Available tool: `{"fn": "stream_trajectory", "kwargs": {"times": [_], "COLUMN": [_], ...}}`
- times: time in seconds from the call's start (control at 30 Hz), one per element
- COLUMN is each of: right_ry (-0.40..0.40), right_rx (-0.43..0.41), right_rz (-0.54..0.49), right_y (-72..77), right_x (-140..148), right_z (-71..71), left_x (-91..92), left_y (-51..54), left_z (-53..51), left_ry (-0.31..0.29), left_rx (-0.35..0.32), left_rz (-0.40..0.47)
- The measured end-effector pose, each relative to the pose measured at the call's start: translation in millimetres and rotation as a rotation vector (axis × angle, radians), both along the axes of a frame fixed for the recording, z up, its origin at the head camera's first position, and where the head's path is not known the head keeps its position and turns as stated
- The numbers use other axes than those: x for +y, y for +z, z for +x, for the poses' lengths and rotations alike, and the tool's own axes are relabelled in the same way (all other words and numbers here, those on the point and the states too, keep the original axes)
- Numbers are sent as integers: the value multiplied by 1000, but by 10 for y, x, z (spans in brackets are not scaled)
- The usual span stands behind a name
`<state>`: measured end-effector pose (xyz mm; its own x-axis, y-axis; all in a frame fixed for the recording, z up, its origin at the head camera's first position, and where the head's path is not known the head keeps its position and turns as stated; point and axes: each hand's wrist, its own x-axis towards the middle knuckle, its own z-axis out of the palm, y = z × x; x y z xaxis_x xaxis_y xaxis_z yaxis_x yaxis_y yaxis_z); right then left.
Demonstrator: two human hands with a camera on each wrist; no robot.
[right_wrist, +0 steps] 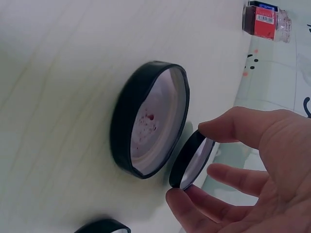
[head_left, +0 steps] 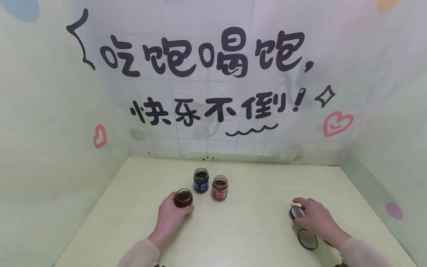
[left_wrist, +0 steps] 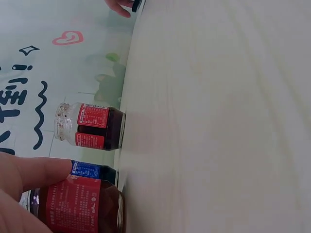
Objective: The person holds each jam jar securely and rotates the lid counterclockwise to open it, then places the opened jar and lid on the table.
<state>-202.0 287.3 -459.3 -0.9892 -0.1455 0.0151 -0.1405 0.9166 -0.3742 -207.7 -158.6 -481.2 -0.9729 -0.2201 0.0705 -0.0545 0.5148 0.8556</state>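
On the left side of the table, my left hand (head_left: 168,220) grips a jam jar (head_left: 184,197) that has no lid on it. The jar's red label (left_wrist: 73,206) faces the left wrist camera, and dark red contents show through its glass. At the right, my right hand (head_left: 317,219) pinches a black-rimmed jar lid (right_wrist: 188,162) by its edge between thumb and fingers. That lid's pale inner side faces up. Close by it lies a second lid (right_wrist: 150,119), also inner side up, with small red smears inside. A third lid (right_wrist: 103,226) shows only in part, near my right wrist.
Behind the held jar stand two more lidless jars, one with a blue label (head_left: 201,186) and one with a red label (head_left: 220,193). A printed fabric backdrop (head_left: 207,144) rises along the table's back edge, with side panels left and right.
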Motion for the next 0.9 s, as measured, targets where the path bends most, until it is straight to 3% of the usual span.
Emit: {"fn": "stream_trajectory", "kwargs": {"times": [0.9], "right_ry": [21], "right_rx": [-42], "right_rz": [62], "right_y": [-9], "right_x": [67], "right_z": [-33], "left_x": [-19], "left_y": [37], "left_z": [-27], "left_ry": [-24], "left_rx": [-26], "left_rz": [-48]}}
